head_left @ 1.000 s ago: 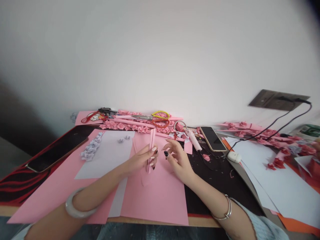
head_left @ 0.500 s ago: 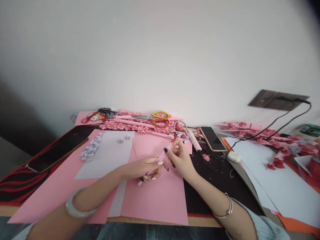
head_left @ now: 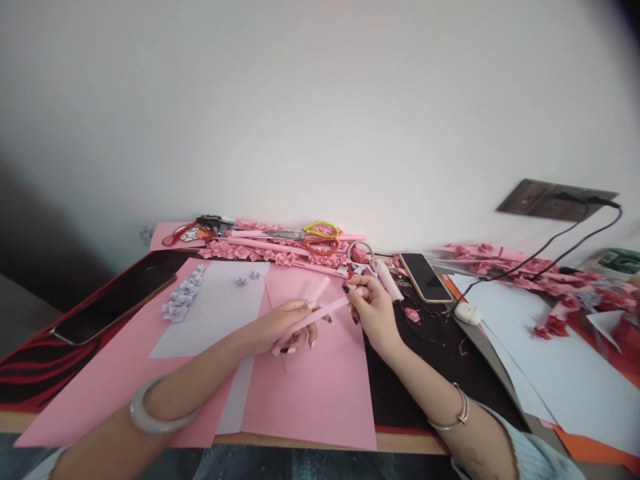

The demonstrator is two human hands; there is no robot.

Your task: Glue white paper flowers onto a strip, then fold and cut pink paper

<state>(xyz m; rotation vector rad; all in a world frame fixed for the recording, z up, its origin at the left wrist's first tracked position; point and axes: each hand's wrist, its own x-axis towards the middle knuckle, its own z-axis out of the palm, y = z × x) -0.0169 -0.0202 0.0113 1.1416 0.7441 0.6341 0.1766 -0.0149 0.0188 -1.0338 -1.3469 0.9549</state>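
Observation:
My left hand (head_left: 284, 327) is closed round a narrow length of pink paper. One piece of it, looking like a rolled paper tube (head_left: 318, 289), sticks up past the fingers. From the same hand a flat pink paper strip (head_left: 327, 309) stretches to my right hand (head_left: 374, 315), whose thumb and forefinger pinch its far end. How strip and tube join is hidden by the left fingers. Both hands are held over a pink paper sheet (head_left: 310, 407). A white sheet (head_left: 215, 313) lies to the left, bearing two small pale paper flowers (head_left: 249, 278).
Pale flowers (head_left: 183, 298) lie in a row beside a dark phone or tablet (head_left: 115, 300). Scissors (head_left: 320, 230) rest on pink flower stems along the wall. A pink glue gun (head_left: 387, 279), a phone (head_left: 425, 277) and a white earbud case (head_left: 468, 313) are at right, near cables.
The strip, earlier close along the roll, now spans visibly between the hands. My right hand has shifted slightly right and down, pulling its end away from the left hand.

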